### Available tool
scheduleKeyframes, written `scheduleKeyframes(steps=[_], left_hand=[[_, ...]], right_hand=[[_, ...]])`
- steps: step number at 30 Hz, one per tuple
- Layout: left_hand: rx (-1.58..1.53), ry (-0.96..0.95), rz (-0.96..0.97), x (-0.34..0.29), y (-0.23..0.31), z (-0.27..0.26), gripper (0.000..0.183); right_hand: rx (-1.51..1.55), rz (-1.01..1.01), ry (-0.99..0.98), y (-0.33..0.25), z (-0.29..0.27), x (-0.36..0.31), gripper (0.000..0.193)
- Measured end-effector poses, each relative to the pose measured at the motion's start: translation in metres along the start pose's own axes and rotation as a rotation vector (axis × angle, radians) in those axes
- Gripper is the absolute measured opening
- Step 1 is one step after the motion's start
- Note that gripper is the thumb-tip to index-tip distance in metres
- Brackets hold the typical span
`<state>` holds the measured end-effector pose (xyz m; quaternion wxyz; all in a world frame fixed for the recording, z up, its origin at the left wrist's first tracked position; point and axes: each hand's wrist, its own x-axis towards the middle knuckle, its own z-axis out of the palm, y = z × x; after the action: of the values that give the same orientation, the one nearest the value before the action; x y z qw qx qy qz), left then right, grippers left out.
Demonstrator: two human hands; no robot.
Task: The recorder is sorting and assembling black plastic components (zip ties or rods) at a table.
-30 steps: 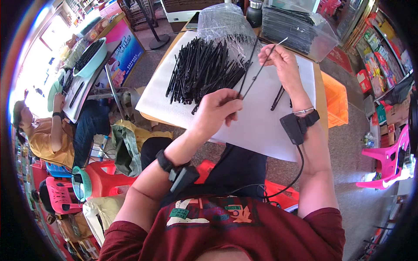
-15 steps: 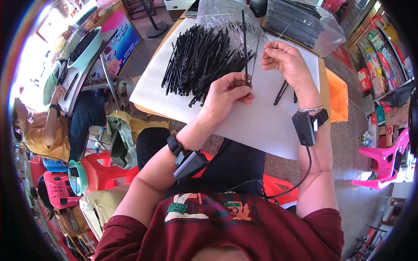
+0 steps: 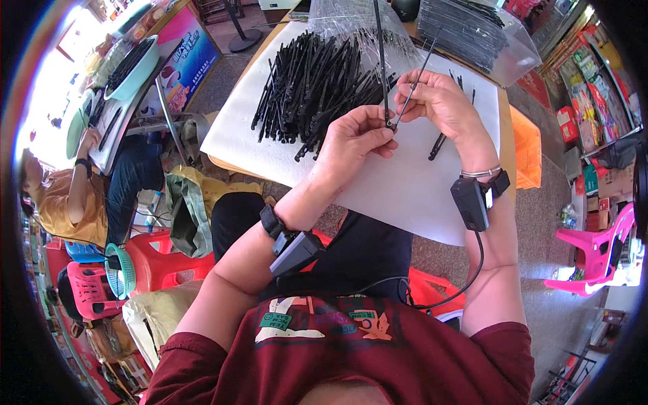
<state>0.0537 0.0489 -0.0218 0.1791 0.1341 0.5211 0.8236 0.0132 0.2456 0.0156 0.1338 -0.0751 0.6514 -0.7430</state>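
Observation:
My left hand (image 3: pixel 359 140) is closed in a pinch on the lower end of a long, narrow black strip (image 3: pixel 382 64), which stands up from the fingertips. With closed fingers my right hand (image 3: pixel 442 102) grips a thin dark rod (image 3: pixel 424 64). The rod slants, and its lower end meets the strip's end at my left fingertips. How the two fit together there is too small to tell. Left of my hands, a big heap of black strips (image 3: pixel 304 88) lies on a white sheet (image 3: pixel 412 199). A few loose black strips (image 3: pixel 439 143) lie under and beside my right hand.
Clear plastic bags (image 3: pixel 358 23) and a clear bin of thin dark pieces (image 3: pixel 466 37) stand at the far side. An orange crate (image 3: pixel 525 148) is beside the table's right edge. At left, another person (image 3: pixel 74 202) sits by a light-green basin (image 3: pixel 138 74).
My right hand has moved slightly left and down, nearer my left hand, and now grips the dark rod, which leans further right. My left hand keeps its pinch on the strip.

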Motion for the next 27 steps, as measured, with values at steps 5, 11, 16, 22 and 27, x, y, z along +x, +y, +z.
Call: scheduleKeyframes(steps=[5, 11, 16, 22, 27], left_hand=[[0.013, 0.001, 0.003, 0.000, 0.000, 0.002, 0.020], [0.180, -0.034, 0.070, -0.001, -0.004, 0.003, 0.022], [0.105, 0.019, 0.085, 0.000, -0.002, 0.004, 0.014], [0.061, 0.065, 0.060, 0.001, 0.001, 0.005, 0.006], [0.062, 0.160, 0.041, 0.000, 0.002, 0.004, 0.007]], right_hand=[[0.018, 0.022, -0.001, 0.002, -0.002, 0.000, 0.017], [-0.004, 0.076, 0.002, 0.006, -0.002, 0.000, 0.020], [-0.020, 0.025, 0.079, -0.002, 0.002, -0.003, 0.018], [-0.074, -0.061, 0.015, -0.012, 0.008, -0.010, 0.018], [-0.084, -0.169, -0.126, -0.026, 0.017, -0.025, 0.022]])
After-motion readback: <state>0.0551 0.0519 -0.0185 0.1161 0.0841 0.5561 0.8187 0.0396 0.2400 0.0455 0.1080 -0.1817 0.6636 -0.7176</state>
